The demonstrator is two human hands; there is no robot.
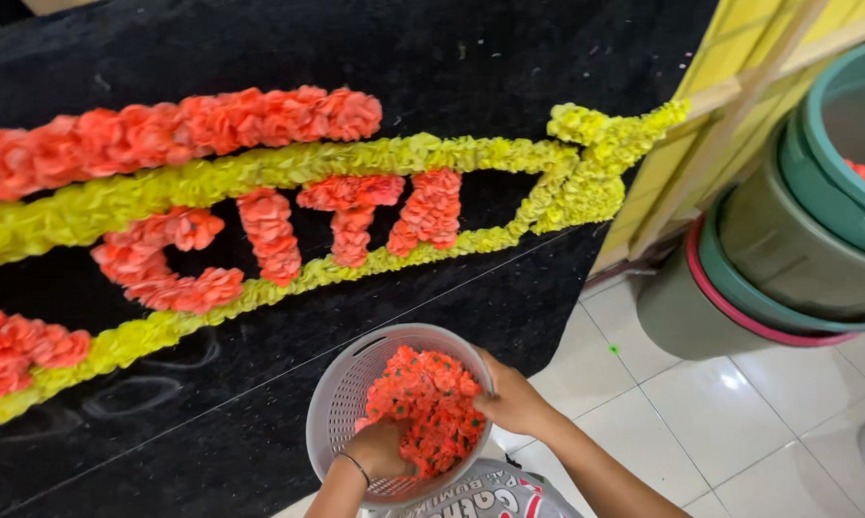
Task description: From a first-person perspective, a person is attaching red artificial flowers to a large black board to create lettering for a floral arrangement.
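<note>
Lower middle of frame: orange paper flowers are being dug out by the left hand, fingers buried so grip can't be told, while the white basket rim is being gripped by the right hand; probably a pinch-and-lift is needed next.

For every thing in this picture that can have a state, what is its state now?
Basket: tilted, partly full of orange paper flowers.
Left hand: inside the basket, in the flowers.
Right hand: gripping the basket rim.
Black board: partly covered with flower rows.
Stacked buckets: nested, tilted.
</note>
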